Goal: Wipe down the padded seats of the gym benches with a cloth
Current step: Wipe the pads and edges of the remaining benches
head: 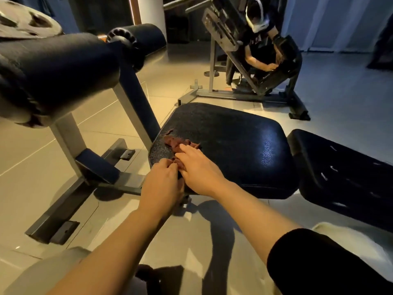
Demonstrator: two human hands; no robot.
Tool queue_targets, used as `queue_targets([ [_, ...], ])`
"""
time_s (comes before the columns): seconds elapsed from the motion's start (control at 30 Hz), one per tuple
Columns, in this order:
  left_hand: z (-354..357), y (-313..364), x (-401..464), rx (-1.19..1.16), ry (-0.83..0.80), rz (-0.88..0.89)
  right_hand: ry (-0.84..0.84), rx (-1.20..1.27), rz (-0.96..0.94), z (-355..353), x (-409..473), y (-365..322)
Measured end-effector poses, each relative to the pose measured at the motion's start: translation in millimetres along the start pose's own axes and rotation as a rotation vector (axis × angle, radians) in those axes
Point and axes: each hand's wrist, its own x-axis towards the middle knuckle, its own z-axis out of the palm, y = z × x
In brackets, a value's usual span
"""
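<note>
A black padded bench seat [229,141] fills the middle of the head view. A crumpled reddish-brown cloth [173,142] lies on its near left corner. My left hand [162,184] curls its fingers round the near end of the cloth at the seat's edge. My right hand [198,167] lies on top of the cloth with its fingers stretched forward, pressing it on the pad. Part of the cloth is hidden under both hands. The bench's black backrest pad [344,175] continues to the right.
Black foam rollers [63,62] on a grey steel post [68,141] stand at the left, with a weight plate [23,22] behind. A floor frame [70,201] runs below. Another person [261,50] crouches at a second machine [251,86] at the back.
</note>
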Motion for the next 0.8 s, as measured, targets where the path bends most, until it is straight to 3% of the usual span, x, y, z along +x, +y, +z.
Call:
queue_targets([
  [0.27, 31.4, 84.8, -8.8, 0.009, -0.022, 0.336, 0.1, -0.056, 0.242, -29.2, -75.9, 90.5],
  [0.5, 43.1, 109.1, -19.5, -0.015, -0.046, 0.379, 0.211, -0.059, 0.463, -38.9, -112.7, 128.4],
  [0.6, 39.8, 95.2, -23.1, -0.066, -0.031, 0.314, 0.202, -0.053, 0.403, -31.2, -102.5, 107.6],
  [0.8, 26.3, 50.5, -44.1, -0.276, 0.08, 0.091, 0.116, 0.096, 0.086, -6.5, -73.5, 42.7],
])
